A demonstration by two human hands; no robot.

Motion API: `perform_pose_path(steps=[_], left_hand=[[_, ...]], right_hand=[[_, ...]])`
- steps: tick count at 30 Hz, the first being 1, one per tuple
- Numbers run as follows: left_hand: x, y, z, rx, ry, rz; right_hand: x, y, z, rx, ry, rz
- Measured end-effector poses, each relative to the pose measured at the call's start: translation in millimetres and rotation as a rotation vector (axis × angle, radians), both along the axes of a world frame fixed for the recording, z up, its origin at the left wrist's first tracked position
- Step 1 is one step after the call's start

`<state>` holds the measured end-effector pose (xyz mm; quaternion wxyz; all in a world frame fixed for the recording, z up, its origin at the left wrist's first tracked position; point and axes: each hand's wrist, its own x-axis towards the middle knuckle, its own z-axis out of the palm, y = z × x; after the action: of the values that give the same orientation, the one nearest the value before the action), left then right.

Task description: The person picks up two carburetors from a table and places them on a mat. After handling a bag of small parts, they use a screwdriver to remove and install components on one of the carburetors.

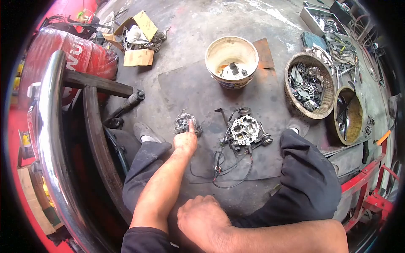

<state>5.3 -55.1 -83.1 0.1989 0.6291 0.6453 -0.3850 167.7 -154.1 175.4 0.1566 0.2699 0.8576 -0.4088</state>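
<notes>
My left hand reaches down to a small metal carburetor-like part on the floor. Its index finger is stretched out over the part's right side, and the other fingers are curled. Right of it lies a larger metal body with round openings, black fittings and thin cables trailing toward me. My right hand is curled into a fist near my lap, low in the view, with no object showing in it.
A white bucket stands ahead with small parts inside. On the right are a basket of parts, a round pan and tool trays. An open cardboard box sits back left. A metal frame rises close on my left.
</notes>
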Motion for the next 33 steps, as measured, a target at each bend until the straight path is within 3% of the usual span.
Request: perform_pose_path(steps=[4,19,33], left_hand=[[5.9,-3.9,-6.2,-0.005,0.015,0.017],[13.2,-7.8,7.3,-0.030,-0.020,0.041],[-4.9,2.4,-6.3,-0.009,-0.108,0.165]], right_hand=[[-1.6,7.9,3.9,-0.031,-0.103,0.154],[-0.6,11.3,2.4,-0.006,-0.101,0.233],[-2.3,-4.7,-11.2,-0.002,-0.087,0.134]])
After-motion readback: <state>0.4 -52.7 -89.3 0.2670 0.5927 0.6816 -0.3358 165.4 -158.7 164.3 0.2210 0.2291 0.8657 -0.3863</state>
